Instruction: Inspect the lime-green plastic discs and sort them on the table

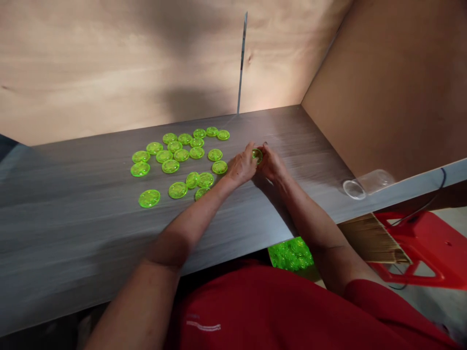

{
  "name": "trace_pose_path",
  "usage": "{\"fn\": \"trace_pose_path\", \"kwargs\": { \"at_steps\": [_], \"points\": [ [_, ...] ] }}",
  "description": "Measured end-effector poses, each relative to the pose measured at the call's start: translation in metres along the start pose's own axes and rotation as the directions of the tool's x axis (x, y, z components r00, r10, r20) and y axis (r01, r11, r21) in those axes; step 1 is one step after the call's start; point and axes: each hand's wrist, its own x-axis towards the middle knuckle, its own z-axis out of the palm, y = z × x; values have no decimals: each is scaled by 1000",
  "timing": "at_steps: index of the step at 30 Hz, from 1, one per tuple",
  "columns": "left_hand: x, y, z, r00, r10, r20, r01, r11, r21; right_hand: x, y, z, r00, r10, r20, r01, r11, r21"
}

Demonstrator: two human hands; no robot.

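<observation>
My left hand (242,165) and my right hand (271,163) meet above the grey tabletop, with a round green translucent disc (257,155) held between them. Fingers of both hands close around its edge. Part of the disc is hidden behind them. To the left lie several like discs, bright yellow-green and see-through; the closest to my left hand is one disc (219,167) just beside the wrist. My left forearm partly covers another disc (202,194).
A clear plastic cylinder (374,183) lies on its side near the table's right edge. Below the front edge, a box holds many green pieces (291,253). A red stool (434,248) stands at the right. Wooden panels (127,63) border the grey table (73,214).
</observation>
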Motion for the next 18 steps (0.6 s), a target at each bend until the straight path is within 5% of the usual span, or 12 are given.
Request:
{"fn": "trace_pose_path", "kwargs": {
  "at_steps": [6,11,18],
  "points": [
    [-9,-13,4,997,-73,19,66,971,229,-13,4,14,999,28,43,-26,999,-42],
    [2,-23,3,991,-126,-33,129,984,120,-17,-5,7,985,152,87,-139,980,-139],
    [6,-18,21,996,58,-69,-63,995,-81,-21,-25,-10,976,181,119,-168,979,-115]
  ]
}}
